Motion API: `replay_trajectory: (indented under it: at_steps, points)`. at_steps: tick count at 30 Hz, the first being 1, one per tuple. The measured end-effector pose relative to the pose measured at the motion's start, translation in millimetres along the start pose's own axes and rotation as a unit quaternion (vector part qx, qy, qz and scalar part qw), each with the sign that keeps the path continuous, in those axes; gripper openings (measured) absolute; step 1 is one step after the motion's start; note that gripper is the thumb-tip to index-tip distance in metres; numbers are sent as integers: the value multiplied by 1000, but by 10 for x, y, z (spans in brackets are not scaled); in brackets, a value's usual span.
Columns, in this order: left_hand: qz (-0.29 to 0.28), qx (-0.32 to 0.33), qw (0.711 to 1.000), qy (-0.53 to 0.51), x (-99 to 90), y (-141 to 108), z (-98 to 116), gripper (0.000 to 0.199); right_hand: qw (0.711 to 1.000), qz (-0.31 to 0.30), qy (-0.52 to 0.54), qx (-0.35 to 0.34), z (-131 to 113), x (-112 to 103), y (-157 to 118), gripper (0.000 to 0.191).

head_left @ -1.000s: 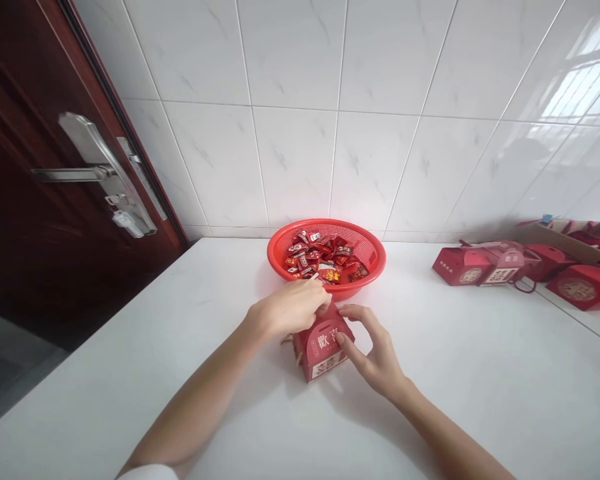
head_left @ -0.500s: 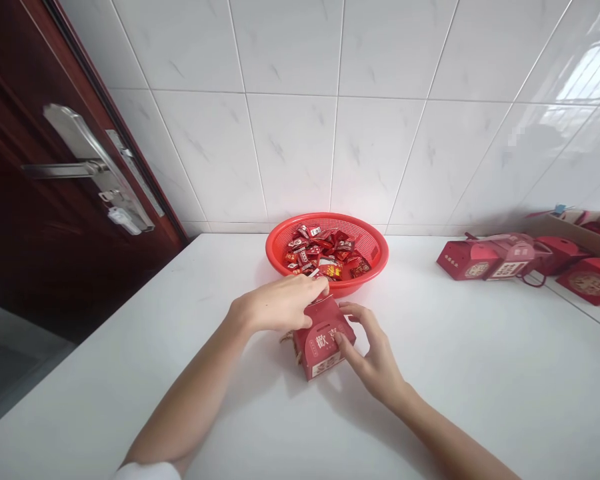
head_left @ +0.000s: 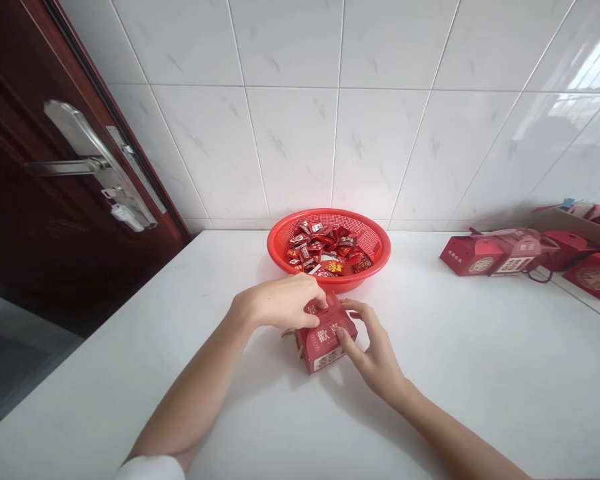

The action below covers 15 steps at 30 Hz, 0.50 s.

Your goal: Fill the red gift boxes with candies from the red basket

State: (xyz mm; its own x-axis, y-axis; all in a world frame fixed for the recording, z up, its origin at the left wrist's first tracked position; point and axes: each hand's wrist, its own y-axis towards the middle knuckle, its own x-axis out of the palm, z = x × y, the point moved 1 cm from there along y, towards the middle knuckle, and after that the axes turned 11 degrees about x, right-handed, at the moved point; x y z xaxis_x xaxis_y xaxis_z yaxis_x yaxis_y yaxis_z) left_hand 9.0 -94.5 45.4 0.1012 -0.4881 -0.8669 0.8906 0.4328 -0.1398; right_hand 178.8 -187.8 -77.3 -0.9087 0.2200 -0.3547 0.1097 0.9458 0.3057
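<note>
A small red paper candy box (head_left: 323,339) with pale printed characters stands on the white table between my hands. My left hand (head_left: 283,303) reaches over its top from the left, thumb and fingers closed on the lid flaps. With thumb on the front and fingers behind, my right hand (head_left: 373,340) grips the box's right side. A twisted tan cord (head_left: 299,345) shows at the box's left end. Just behind the box sits a red plastic basket (head_left: 380,263) holding several wrapped candies (head_left: 330,248).
Several red boxes (head_left: 473,257) lie at the right by the tiled wall, beside an open cardboard carton (head_left: 555,220). A dark wooden door (head_left: 10,220) with a metal handle (head_left: 63,168) is at the left. The white table (head_left: 220,413) spans the front.
My left thumb and fingers have moved slightly down and right onto the box top, and the upright back flap now sits lower. My right hand keeps its grip.
</note>
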Motion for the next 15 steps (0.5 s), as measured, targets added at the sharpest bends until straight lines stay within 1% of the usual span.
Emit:
replay_trajectory:
  at_steps: [2,3,8,12,15]
  points:
    - [-40,-19,999,-31,5,14,-4,9,1000,-2,0,10,-5,-6,-1,25]
    - [-49,-30,998,-39,4,20,-5,7,1000,-2,0,16,-3,-8,2,26]
    - [-30,-47,998,-13,-6,34,-11,8,997,-3,28,66,67,-20,55,36]
    - [-45,-45,998,-10,-1,37,-35,11,987,-25,68,144,159,-45,109,44]
    - [-47,-31,998,-11,-1,46,-43,9,979,-48,82,181,190,-74,145,54]
